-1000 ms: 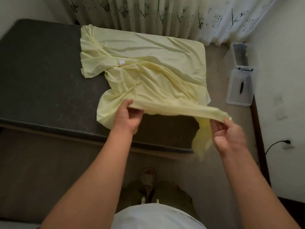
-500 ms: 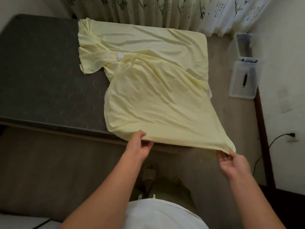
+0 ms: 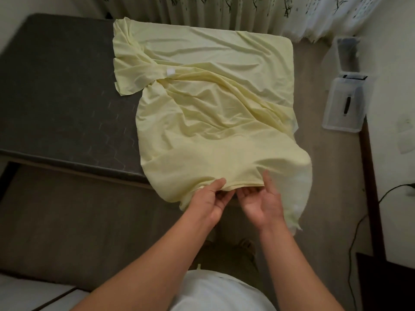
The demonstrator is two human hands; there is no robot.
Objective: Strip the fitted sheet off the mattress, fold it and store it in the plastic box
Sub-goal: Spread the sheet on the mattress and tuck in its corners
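Both hands have closed in toward each other since half a second ago, when they held the near hem wide apart; I now log them almost touching at the middle of that hem.

Head view, findings:
- My left hand (image 3: 210, 199) pinches the hem of the fitted sheet (image 3: 213, 113), thumb on top of the fabric and fingers curled beneath
- My right hand (image 3: 261, 202) lies palm up just beside it, fingers tucked under the same hem and thumb raised against the cloth, so it has a loose hold of the sheet
- The pale yellow sheet lies crumpled over the right end of the dark grey mattress (image 3: 56, 97), with its near part drooping past the mattress edge and a loose corner hanging by my right wrist
- A small white label (image 3: 171, 71) shows on the sheet's upper left part
- The clear plastic box (image 3: 332, 124) stands on the floor by the right wall, well apart from the sheet
- A patterned curtain (image 3: 224, 10) hangs behind the mattress
- A black cable (image 3: 359, 232) trails down the right wall
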